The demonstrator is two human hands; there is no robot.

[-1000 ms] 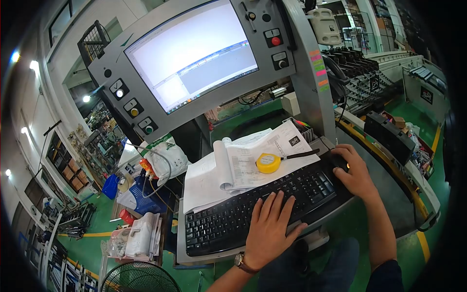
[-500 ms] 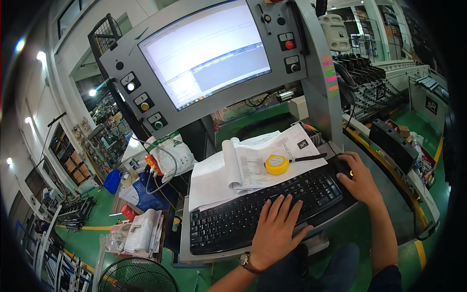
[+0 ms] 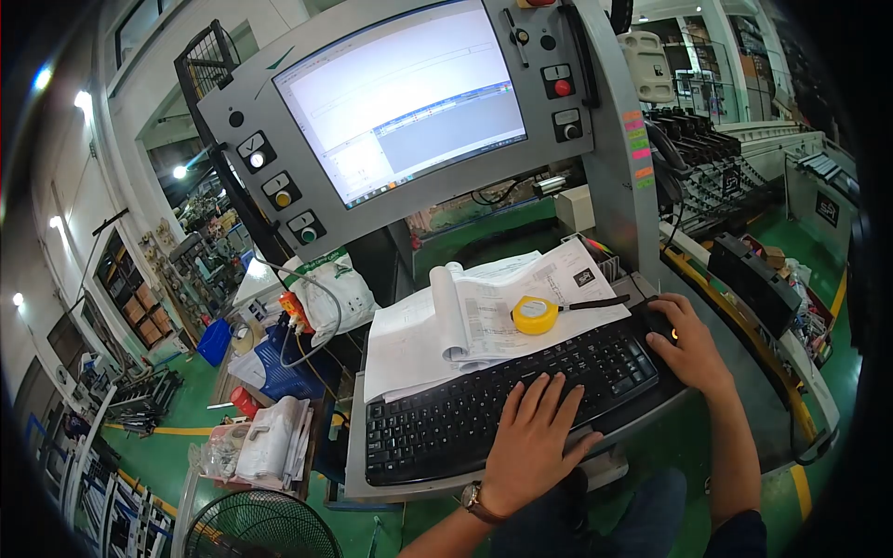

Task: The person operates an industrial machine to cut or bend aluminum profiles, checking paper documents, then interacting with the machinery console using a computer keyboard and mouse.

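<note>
My left hand [image 3: 535, 437] lies with spread fingers on the right half of a black keyboard [image 3: 433, 428], a watch on its wrist. At the keyboard's right end, my right hand [image 3: 688, 346] is wrapped over a black computer mouse [image 3: 653, 319], mostly covered by the fingers. Behind the keys rest paper sheets [image 3: 400, 349], one of them rolled back at its edge. On top of the papers sits a yellow tape measure [image 3: 535, 316] with a black strap pointing right. Above it all, a lit monitor [image 3: 419, 112] shows a drawing window and a table.
Buttons, including a red one [image 3: 562, 87], flank the screen on the grey console. To the left are a white bag [image 3: 333, 296], a blue bin [image 3: 215, 344] and a side table with wrapped papers [image 3: 270, 442]. A fan [image 3: 260, 525] stands at bottom left. Machinery [image 3: 698, 149] runs along the right.
The whole view has shifted very slightly. Both hands keep their places on the keyboard and mouse.
</note>
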